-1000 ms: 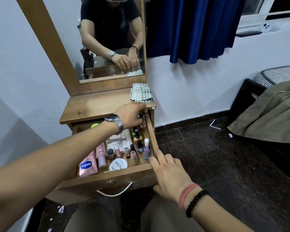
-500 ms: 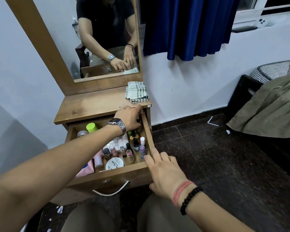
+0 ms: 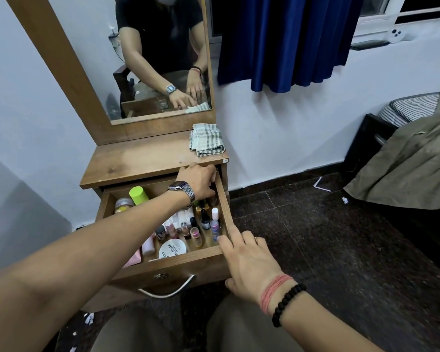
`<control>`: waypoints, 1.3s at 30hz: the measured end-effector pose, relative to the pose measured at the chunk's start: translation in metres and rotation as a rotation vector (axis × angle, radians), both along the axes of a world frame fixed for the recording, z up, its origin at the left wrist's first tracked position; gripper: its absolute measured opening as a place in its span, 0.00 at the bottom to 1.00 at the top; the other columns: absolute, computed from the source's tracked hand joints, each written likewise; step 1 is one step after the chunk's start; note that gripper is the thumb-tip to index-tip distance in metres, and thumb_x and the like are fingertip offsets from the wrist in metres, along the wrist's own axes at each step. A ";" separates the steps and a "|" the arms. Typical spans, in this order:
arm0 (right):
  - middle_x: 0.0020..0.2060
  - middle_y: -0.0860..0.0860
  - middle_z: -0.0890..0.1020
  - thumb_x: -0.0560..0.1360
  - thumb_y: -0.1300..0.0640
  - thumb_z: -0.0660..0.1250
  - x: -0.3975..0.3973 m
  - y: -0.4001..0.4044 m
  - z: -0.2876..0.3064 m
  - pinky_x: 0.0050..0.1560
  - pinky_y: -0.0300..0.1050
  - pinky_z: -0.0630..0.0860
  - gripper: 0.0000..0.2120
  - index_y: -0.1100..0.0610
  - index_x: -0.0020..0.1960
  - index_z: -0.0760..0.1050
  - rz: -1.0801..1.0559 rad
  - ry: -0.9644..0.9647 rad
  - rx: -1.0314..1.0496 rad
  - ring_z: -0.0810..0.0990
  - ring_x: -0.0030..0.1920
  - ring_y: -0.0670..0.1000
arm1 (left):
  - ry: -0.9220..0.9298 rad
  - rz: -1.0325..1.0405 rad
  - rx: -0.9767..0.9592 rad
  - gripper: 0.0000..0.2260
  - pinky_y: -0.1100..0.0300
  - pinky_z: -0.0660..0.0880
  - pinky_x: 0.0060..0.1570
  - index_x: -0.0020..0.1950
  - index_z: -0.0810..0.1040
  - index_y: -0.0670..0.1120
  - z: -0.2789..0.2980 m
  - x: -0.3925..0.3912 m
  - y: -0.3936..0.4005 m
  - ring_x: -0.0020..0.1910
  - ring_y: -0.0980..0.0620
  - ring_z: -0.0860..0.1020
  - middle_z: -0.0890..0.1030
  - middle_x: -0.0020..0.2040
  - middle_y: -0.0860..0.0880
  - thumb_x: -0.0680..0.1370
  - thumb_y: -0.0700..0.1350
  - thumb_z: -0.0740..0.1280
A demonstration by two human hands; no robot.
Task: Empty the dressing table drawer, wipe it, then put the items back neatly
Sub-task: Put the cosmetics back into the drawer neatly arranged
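The drawer (image 3: 215, 252) stands pulled out at lower centre, crowded with small bottles (image 3: 204, 219) and a round tub (image 3: 172, 248). The left hand (image 3: 198, 180) reaches into its far right corner, fingers curled around something hidden; what it grips I cannot tell. The right hand (image 3: 249, 265) lies spread on the front corner, likely steadying it. A folded cloth (image 3: 206, 139) waits on the tabletop above, probably for wiping.

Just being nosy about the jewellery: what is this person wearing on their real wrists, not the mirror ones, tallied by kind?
Metal wristwatch, by the left hand: 1
Red thread band, by the right hand: 1
Black bead bracelet, same wrist: 1
Total: 3
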State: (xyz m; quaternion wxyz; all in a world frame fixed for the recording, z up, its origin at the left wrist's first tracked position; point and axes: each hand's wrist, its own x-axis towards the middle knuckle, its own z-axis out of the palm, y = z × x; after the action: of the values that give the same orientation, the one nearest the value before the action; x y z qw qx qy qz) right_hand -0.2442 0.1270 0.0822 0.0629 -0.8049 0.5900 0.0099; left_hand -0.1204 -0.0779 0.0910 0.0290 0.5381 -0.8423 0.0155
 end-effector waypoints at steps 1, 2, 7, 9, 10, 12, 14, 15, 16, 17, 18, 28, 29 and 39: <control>0.69 0.56 0.60 0.71 0.53 0.69 0.000 0.000 0.000 0.62 0.55 0.65 0.30 0.53 0.68 0.59 0.000 -0.001 0.000 0.66 0.62 0.58 | -0.007 0.001 0.004 0.13 0.55 0.68 0.43 0.43 0.69 0.54 0.000 0.000 0.000 0.47 0.50 0.73 0.77 0.40 0.55 0.67 0.54 0.72; 0.69 0.56 0.60 0.71 0.53 0.69 0.000 0.000 0.000 0.62 0.55 0.65 0.30 0.53 0.68 0.59 -0.001 -0.001 0.001 0.66 0.62 0.58 | -0.015 0.002 0.008 0.13 0.55 0.69 0.44 0.42 0.69 0.54 -0.001 -0.001 0.000 0.47 0.50 0.73 0.77 0.40 0.55 0.67 0.54 0.72; 0.70 0.56 0.59 0.71 0.54 0.69 -0.001 0.000 -0.001 0.61 0.55 0.65 0.29 0.53 0.68 0.59 -0.002 -0.006 0.001 0.66 0.62 0.58 | -0.058 0.005 0.031 0.14 0.52 0.69 0.47 0.40 0.69 0.53 -0.001 -0.005 0.003 0.48 0.49 0.71 0.75 0.38 0.55 0.66 0.55 0.72; 0.70 0.56 0.59 0.71 0.54 0.69 -0.001 0.000 0.000 0.61 0.55 0.65 0.29 0.53 0.68 0.59 -0.002 -0.008 -0.004 0.66 0.62 0.58 | -0.067 0.000 0.037 0.14 0.52 0.68 0.46 0.40 0.68 0.53 0.000 -0.006 0.005 0.47 0.50 0.70 0.72 0.36 0.56 0.66 0.55 0.72; 0.70 0.56 0.59 0.71 0.53 0.69 -0.001 0.000 0.000 0.61 0.55 0.65 0.29 0.53 0.67 0.59 -0.002 -0.009 -0.005 0.66 0.61 0.58 | -0.070 -0.003 0.039 0.14 0.52 0.68 0.46 0.39 0.68 0.53 0.001 -0.006 0.005 0.47 0.50 0.70 0.71 0.36 0.56 0.66 0.55 0.72; 0.69 0.56 0.60 0.71 0.53 0.69 0.000 0.000 0.000 0.61 0.55 0.65 0.29 0.53 0.67 0.59 -0.001 -0.010 -0.005 0.66 0.61 0.58 | -0.070 -0.011 0.040 0.15 0.53 0.67 0.45 0.38 0.67 0.53 0.002 -0.006 0.005 0.46 0.50 0.71 0.71 0.35 0.57 0.66 0.56 0.72; 0.69 0.56 0.60 0.71 0.53 0.70 0.000 0.000 0.000 0.62 0.55 0.65 0.29 0.53 0.66 0.60 -0.001 -0.011 -0.003 0.66 0.61 0.58 | -0.065 -0.017 0.045 0.15 0.53 0.68 0.44 0.37 0.67 0.53 0.003 -0.005 0.005 0.45 0.50 0.72 0.71 0.34 0.57 0.65 0.57 0.72; 0.69 0.56 0.60 0.71 0.53 0.70 0.000 0.000 0.000 0.62 0.55 0.65 0.29 0.53 0.66 0.60 -0.002 -0.010 -0.001 0.66 0.61 0.58 | -0.065 -0.020 0.048 0.16 0.54 0.68 0.44 0.37 0.67 0.53 0.003 -0.004 0.005 0.44 0.49 0.73 0.71 0.34 0.57 0.65 0.57 0.72; 0.69 0.56 0.61 0.71 0.53 0.70 0.000 -0.001 -0.001 0.62 0.55 0.65 0.29 0.53 0.67 0.60 -0.001 -0.010 0.000 0.66 0.62 0.58 | -0.068 -0.022 0.053 0.16 0.54 0.68 0.44 0.36 0.67 0.53 0.003 -0.004 0.005 0.44 0.49 0.73 0.71 0.33 0.57 0.65 0.57 0.73; 0.68 0.56 0.61 0.71 0.53 0.70 0.000 -0.001 -0.001 0.62 0.55 0.65 0.29 0.53 0.67 0.60 -0.001 -0.009 0.001 0.66 0.62 0.58 | -0.072 -0.025 0.057 0.17 0.54 0.68 0.44 0.36 0.66 0.53 0.003 -0.004 0.005 0.44 0.50 0.73 0.71 0.33 0.57 0.65 0.58 0.73; 0.68 0.56 0.61 0.71 0.53 0.70 -0.001 0.000 -0.001 0.62 0.55 0.65 0.29 0.53 0.67 0.60 -0.001 -0.008 0.001 0.66 0.62 0.58 | -0.075 -0.029 0.059 0.18 0.54 0.68 0.44 0.36 0.66 0.53 0.003 -0.004 0.005 0.43 0.50 0.72 0.71 0.34 0.57 0.65 0.58 0.73; 0.70 0.56 0.59 0.71 0.52 0.70 -0.002 -0.002 -0.003 0.64 0.55 0.65 0.31 0.53 0.68 0.59 0.011 -0.004 0.011 0.65 0.64 0.58 | -0.077 -0.043 0.053 0.15 0.58 0.67 0.38 0.39 0.71 0.52 0.014 0.004 0.011 0.39 0.52 0.73 0.72 0.33 0.57 0.69 0.60 0.71; 0.70 0.56 0.59 0.71 0.51 0.70 -0.003 -0.002 -0.003 0.64 0.55 0.65 0.31 0.53 0.69 0.59 0.012 -0.004 0.019 0.65 0.64 0.58 | -0.064 -0.040 0.039 0.14 0.59 0.67 0.37 0.40 0.71 0.52 0.016 0.005 0.012 0.39 0.51 0.74 0.74 0.34 0.56 0.71 0.60 0.70; 0.69 0.53 0.60 0.71 0.48 0.70 -0.006 -0.003 -0.002 0.66 0.55 0.65 0.34 0.51 0.70 0.57 0.037 -0.003 0.047 0.65 0.65 0.57 | 0.113 -0.033 -0.011 0.05 0.60 0.73 0.32 0.43 0.74 0.53 0.060 0.080 0.076 0.36 0.56 0.77 0.78 0.36 0.57 0.76 0.52 0.65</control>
State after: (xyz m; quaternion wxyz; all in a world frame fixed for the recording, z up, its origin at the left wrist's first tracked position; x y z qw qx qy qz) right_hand -0.2505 0.1241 0.0800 0.0825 -0.8139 0.5747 0.0235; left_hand -0.0405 -0.0019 0.1508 0.0797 0.5242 -0.8478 -0.0107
